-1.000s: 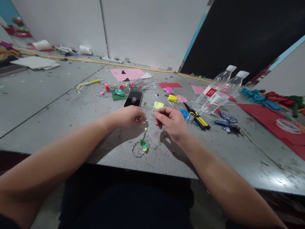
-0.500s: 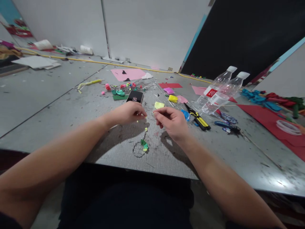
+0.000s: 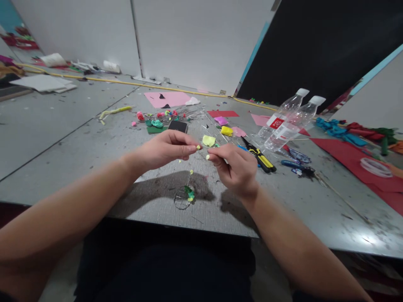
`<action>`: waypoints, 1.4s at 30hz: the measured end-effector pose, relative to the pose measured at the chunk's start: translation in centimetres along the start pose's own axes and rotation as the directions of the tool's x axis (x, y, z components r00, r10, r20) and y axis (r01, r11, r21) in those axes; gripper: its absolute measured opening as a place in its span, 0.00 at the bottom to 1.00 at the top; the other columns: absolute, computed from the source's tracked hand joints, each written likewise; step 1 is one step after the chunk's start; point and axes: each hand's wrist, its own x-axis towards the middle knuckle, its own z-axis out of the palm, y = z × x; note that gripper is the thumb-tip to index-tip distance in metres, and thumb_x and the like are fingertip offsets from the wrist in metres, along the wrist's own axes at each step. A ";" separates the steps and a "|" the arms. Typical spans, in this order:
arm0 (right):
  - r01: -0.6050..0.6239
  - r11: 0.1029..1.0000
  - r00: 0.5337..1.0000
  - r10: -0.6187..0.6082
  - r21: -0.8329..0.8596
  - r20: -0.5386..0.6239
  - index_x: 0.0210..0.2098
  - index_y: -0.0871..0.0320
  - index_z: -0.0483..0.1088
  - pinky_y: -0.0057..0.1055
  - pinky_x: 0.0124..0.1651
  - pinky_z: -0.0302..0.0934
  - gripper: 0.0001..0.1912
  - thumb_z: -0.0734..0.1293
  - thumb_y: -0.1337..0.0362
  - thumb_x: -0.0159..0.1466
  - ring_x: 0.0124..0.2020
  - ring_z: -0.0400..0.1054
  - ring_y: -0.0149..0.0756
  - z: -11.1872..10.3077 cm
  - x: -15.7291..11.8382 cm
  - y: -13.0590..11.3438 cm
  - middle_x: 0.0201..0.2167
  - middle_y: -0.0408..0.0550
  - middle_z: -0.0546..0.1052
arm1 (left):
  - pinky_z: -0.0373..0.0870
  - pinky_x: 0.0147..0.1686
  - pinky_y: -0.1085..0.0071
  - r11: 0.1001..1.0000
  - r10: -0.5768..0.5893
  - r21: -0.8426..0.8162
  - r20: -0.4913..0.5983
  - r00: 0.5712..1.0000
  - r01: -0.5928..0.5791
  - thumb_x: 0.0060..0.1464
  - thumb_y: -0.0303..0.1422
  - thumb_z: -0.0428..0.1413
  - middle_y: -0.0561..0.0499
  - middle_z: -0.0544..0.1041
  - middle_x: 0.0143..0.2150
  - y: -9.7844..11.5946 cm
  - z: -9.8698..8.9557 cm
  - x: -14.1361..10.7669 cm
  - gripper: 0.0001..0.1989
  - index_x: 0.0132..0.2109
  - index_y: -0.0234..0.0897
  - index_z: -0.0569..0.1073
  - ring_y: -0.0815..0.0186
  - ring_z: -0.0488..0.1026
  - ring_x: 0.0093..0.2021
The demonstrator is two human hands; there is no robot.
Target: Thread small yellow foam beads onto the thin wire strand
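My left hand [image 3: 171, 147] is closed in a pinch on a tiny yellow piece [image 3: 198, 147] at its fingertips. Facing it, my right hand [image 3: 234, 165] pinches another small pale yellow piece [image 3: 208, 157]. A narrow gap separates the two hands. Below them on the table lies a small round wire frame [image 3: 181, 199] with green clay [image 3: 189, 192] and yellow bits on its right side. A loose yellow bit [image 3: 191, 172] sits just above it. Just beyond the fingers is a flat pale yellow lump [image 3: 208, 140].
Behind my left hand are a phone [image 3: 178, 126] and wire stems with coloured clay [image 3: 166, 114]. To the right lie yellow-black pliers [image 3: 266, 161], two clear bottles [image 3: 280, 132] and red sheets [image 3: 349, 161]. A pink sheet [image 3: 166, 99] is farther back.
My left hand has turned, and a yellow piece now shows at its fingertips. My right hand has rotated and moved slightly right, with a pale yellow piece now visible in its pinch.
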 end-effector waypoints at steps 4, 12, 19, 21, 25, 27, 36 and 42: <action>0.133 0.989 0.988 -0.138 -0.067 -0.072 0.41 0.47 0.77 0.35 0.38 0.68 0.10 0.64 0.56 0.74 0.32 0.74 0.36 -0.4 -0.4 -0.1 0.31 0.44 0.81 | 0.69 0.31 0.69 0.973 -0.030 -0.228 0.080 0.996 0.048 0.46 0.39 0.72 0.53 0.74 0.29 0.2 0.9 -0.1 0.11 0.32 0.39 0.82 0.71 0.66 0.28; 0.127 0.989 0.990 -0.131 -0.075 -0.047 0.43 0.47 0.78 0.35 0.38 0.68 0.11 0.64 0.54 0.73 0.31 0.73 0.37 -0.9 -0.8 0.2 0.29 0.45 0.79 | 0.67 0.28 0.69 0.945 -0.034 -0.320 0.128 0.991 0.074 0.43 0.43 0.73 0.52 0.73 0.29 0.9 2.3 -0.5 0.14 0.31 0.39 0.81 0.71 0.64 0.27; 0.093 0.993 0.994 -0.097 -0.077 -0.056 0.39 0.48 0.77 0.34 0.35 0.67 0.11 0.65 0.53 0.73 0.29 0.72 0.36 -0.8 -0.5 -0.2 0.29 0.44 0.80 | 0.69 0.29 0.68 0.969 -0.028 -0.238 0.158 0.987 0.065 0.47 0.45 0.71 0.52 0.73 0.29 1.0 2.3 -0.6 0.15 0.31 0.39 0.80 0.71 0.65 0.27; 0.119 0.992 0.991 -0.121 -0.044 -0.053 0.40 0.48 0.76 0.33 0.36 0.66 0.07 0.66 0.57 0.73 0.30 0.72 0.35 -0.8 -0.5 -0.4 0.30 0.43 0.80 | 0.69 0.30 0.67 0.978 -0.024 -0.201 0.149 0.989 0.054 0.47 0.45 0.71 0.52 0.73 0.28 0.9 2.3 -0.6 0.15 0.31 0.39 0.80 0.70 0.66 0.27; 0.156 0.987 0.986 -0.158 -0.033 -0.047 0.41 0.47 0.77 0.33 0.36 0.67 0.04 0.68 0.60 0.71 0.30 0.73 0.34 -1.0 -0.4 -0.6 0.31 0.42 0.81 | 0.70 0.31 0.67 0.982 -0.011 -0.184 0.127 0.992 0.035 0.46 0.45 0.71 0.53 0.71 0.28 0.8 2.3 -0.6 0.16 0.31 0.39 0.79 0.70 0.68 0.28; 0.124 0.991 0.992 -0.125 -0.046 -0.016 0.39 0.47 0.77 0.33 0.35 0.66 0.06 0.68 0.57 0.72 0.30 0.73 0.35 -1.1 -0.4 -0.6 0.30 0.43 0.81 | 0.70 0.31 0.67 0.983 -0.007 -0.183 0.131 0.991 0.031 0.45 0.46 0.72 0.53 0.71 0.28 0.9 2.3 -0.6 0.17 0.30 0.39 0.79 0.69 0.68 0.28; 0.370 0.880 0.907 -0.411 -0.298 -0.088 0.40 0.49 0.76 0.30 0.30 0.63 0.05 0.67 0.61 0.73 0.25 0.69 0.31 -1.2 0.1 -1.4 0.26 0.40 0.78 | 0.71 0.31 0.69 0.973 0.047 -0.230 0.198 0.979 -0.001 0.46 0.47 0.72 0.51 0.74 0.29 0.7 2.0 -0.5 0.17 0.31 0.38 0.80 0.70 0.69 0.28; 0.434 0.844 0.872 -0.481 -0.315 -0.089 0.42 0.56 0.73 0.28 0.30 0.60 0.01 0.69 0.66 0.71 0.25 0.66 0.28 -0.9 0.4 -1.2 0.24 0.37 0.74 | 0.70 0.32 0.72 0.934 0.099 -0.355 0.185 0.978 -0.027 0.46 0.37 0.74 0.52 0.75 0.28 0.2 1.8 -0.3 0.10 0.31 0.37 0.83 0.71 0.70 0.29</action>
